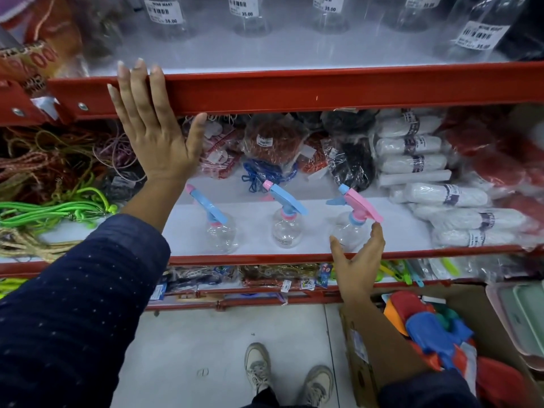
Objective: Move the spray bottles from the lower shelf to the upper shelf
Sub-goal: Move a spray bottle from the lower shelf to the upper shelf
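Note:
Three clear spray bottles stand in a row on the white lower shelf (397, 231): a left bottle (219, 228) and a middle bottle (284, 225) with blue triggers, and a right bottle (350, 228) with a pink trigger. My right hand (357, 260) is open at the shelf's front edge, its fingertips just below the pink trigger and thumb beside the bottle's body, not closed on it. My left hand (153, 125) lies flat and open against the red front rail of the upper shelf (323, 89). Several clear bottles (250, 16) with price labels stand on that upper shelf.
Packets of cord and beads (273, 139) lie behind the spray bottles. White yarn rolls (435, 184) are stacked at the right, green and brown ropes (44, 207) at the left. A cardboard box of plastic toys (426, 328) stands on the floor at the right, near my shoes (288, 375).

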A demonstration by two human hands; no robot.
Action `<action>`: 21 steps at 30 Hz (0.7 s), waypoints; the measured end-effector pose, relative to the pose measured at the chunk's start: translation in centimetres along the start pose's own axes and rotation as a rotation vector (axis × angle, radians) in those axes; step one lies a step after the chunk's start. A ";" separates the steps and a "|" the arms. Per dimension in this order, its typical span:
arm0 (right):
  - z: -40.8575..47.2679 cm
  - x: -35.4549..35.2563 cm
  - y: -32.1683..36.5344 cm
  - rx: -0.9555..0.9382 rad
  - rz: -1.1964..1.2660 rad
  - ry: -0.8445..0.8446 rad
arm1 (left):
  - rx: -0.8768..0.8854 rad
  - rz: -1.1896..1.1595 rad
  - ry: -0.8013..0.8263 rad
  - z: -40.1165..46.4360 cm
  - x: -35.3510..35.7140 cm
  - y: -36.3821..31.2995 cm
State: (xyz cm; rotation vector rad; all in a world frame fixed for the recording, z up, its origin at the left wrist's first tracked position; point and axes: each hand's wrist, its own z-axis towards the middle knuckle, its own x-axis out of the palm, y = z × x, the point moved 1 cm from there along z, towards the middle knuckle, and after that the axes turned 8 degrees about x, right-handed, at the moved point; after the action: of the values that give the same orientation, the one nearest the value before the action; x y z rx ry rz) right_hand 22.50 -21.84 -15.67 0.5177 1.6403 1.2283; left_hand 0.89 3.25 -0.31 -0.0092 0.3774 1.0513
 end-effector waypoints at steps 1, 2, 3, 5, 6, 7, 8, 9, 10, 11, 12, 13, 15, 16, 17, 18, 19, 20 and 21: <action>0.2 0.1 -0.2 0.002 -0.007 0.003 | 0.000 0.012 -0.002 0.0 0.1 0.0; 0.5 0.2 -0.3 -0.004 -0.009 0.000 | 0.003 0.026 -0.009 0.0 0.2 0.0; 0.8 0.2 -0.5 -0.012 -0.009 -0.002 | 0.005 0.040 -0.013 0.0 0.4 0.0; 1.4 0.3 -0.7 -0.021 -0.011 0.003 | 0.010 0.061 -0.021 0.0 0.7 0.1; 1.6 0.2 -0.7 -0.021 -0.011 0.010 | 0.010 0.070 -0.028 0.0 0.8 0.1; 1.8 0.2 -0.8 -0.018 -0.011 0.018 | 0.009 0.077 -0.029 0.0 0.9 0.2; 2.0 0.1 -0.8 -0.013 -0.015 0.023 | 0.009 0.084 -0.029 0.0 1.0 0.2; 2.1 0.1 -0.7 -0.007 -0.018 0.027 | 0.009 0.089 -0.028 -0.1 1.0 0.1; 2.1 0.0 -0.5 -0.006 -0.019 0.031 | 0.009 0.090 -0.027 -0.2 1.0 0.1; 2.1 -0.2 -0.4 -0.010 -0.015 0.034 | 0.009 0.090 -0.025 -0.2 1.1 0.1; 2.0 -0.3 -0.2 -0.019 -0.010 0.036 | 0.009 0.092 -0.020 -0.3 1.0 0.1; 1.9 -0.6 0.1 -0.030 -0.004 0.038 | 0.007 0.094 -0.014 -0.2 1.0 0.1; 1.7 -1.3 0.8 -0.046 0.017 0.042 | 0.004 0.094 -0.002 -0.2 1.0 0.1; 1.6 -1.7 1.4 -0.058 0.032 0.041 | 0.006 0.090 0.001 -0.1 1.0 0.2; 1.4 -2.2 2.0 -0.075 0.048 0.035 | 0.010 0.083 0.003 -0.1 1.0 0.2; 1.2 -2.7 2.8 -0.100 0.068 0.018 | 0.016 0.074 0.001 -0.1 1.0 0.2; 1.1 -3.3 3.7 -0.126 0.094 0.000 | 0.021 0.067 0.005 -0.1 1.0 0.2; 1.0 -3.8 4.7 -0.151 0.126 -0.020 | 0.020 0.063 0.012 -0.2 1.0 0.2; 1.0 -4.4 5.7 -0.180 0.158 -0.041 | 0.018 0.060 0.016 -0.2 0.9 0.2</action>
State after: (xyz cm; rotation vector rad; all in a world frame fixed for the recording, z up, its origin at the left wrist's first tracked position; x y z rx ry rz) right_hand 24.05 -22.61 -8.63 0.5637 1.4594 1.4563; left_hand 1.03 4.09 -0.76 0.0095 0.4039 1.1073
